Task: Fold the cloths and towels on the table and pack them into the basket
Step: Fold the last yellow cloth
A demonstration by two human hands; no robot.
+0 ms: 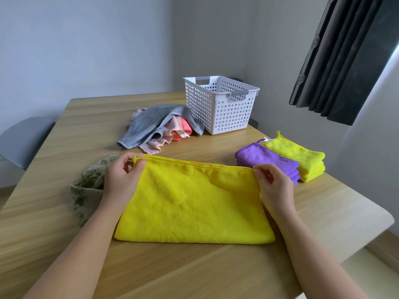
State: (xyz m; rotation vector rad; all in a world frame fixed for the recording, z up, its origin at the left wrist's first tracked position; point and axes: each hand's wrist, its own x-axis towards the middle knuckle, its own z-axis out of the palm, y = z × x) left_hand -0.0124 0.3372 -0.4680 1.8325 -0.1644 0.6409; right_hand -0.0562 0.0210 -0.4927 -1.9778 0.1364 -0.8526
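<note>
A yellow cloth point(194, 201) lies folded in half on the wooden table point(64, 212) in front of me. My left hand point(123, 175) pinches its far left corner, and my right hand point(272, 184) pinches its far right corner. To the right lie a folded purple cloth point(265, 159) and a folded yellow cloth point(300, 155), side by side. A white perforated basket point(220, 104) stands at the back of the table. Beside it on the left is a heap of a grey towel point(149, 124) over pink cloths point(179, 131).
A green leaf-patterned cloth point(88, 190) lies crumpled under my left forearm. A grey chair point(23, 139) stands at the table's left side. Dark curtains point(345, 57) hang at the upper right. The table's right edge runs close to the folded stack.
</note>
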